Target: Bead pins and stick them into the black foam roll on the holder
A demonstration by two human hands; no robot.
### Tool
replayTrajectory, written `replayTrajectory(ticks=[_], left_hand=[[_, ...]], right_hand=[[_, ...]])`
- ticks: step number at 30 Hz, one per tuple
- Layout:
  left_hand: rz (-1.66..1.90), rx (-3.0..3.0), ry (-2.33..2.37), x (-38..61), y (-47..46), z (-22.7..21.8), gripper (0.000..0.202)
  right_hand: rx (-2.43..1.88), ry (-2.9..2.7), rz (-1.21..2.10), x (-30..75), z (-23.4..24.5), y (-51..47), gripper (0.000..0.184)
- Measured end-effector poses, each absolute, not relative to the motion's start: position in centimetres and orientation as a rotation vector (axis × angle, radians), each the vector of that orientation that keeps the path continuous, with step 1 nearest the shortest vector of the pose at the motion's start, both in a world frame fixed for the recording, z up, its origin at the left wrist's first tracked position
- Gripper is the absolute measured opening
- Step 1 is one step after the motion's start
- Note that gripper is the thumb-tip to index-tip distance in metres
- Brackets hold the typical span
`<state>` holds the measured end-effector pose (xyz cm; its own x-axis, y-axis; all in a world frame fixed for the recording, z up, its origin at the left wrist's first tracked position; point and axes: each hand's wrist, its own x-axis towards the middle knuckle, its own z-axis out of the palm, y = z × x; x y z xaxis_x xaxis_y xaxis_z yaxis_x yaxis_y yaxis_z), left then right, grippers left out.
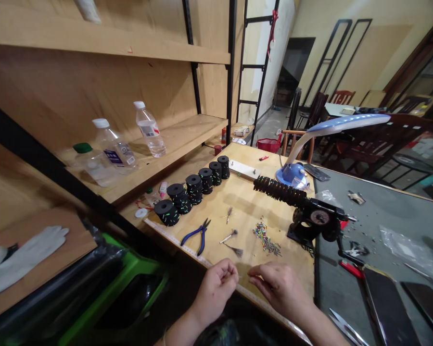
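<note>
My left hand (214, 288) and my right hand (277, 286) meet at the near edge of a wooden board (238, 202), both pinched as if on a fine thread or wire too thin to make out. Just beyond them lie a small pile of coloured beads (265, 238), a small brush-like tuft (234, 250) and blue-handled pliers (198, 235). A row of several black spools (193, 190) studded with coloured bits runs along the board's left side. A black hand-crank winder (310, 216) with a bristly spindle stands at the board's right.
Three water bottles (119, 149) stand on the wooden shelf at left; a white glove (21, 254) lies lower left. A blue desk lamp (310, 144) arches over the back right. Scissors (346, 327), dark flat pieces and plastic bags lie on the grey mat at right.
</note>
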<state>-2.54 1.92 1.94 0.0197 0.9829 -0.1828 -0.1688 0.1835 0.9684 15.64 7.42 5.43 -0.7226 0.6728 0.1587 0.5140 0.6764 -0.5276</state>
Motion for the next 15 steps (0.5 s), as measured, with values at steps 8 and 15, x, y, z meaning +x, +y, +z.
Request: replayTrajectory(ticks=[8,15], left_hand=[[1.165,1.136,1.248,-3.2,2.2,1.4,0.017],[1.154,1.421,1.338,-2.8,2.0,2.9,0.025]], right_hand=[[-0.965,-2.532,0.851,16.2,7.6,7.2,0.029],[-0.923,-2.574,0.915,15.6,8.5,7.7,0.031]])
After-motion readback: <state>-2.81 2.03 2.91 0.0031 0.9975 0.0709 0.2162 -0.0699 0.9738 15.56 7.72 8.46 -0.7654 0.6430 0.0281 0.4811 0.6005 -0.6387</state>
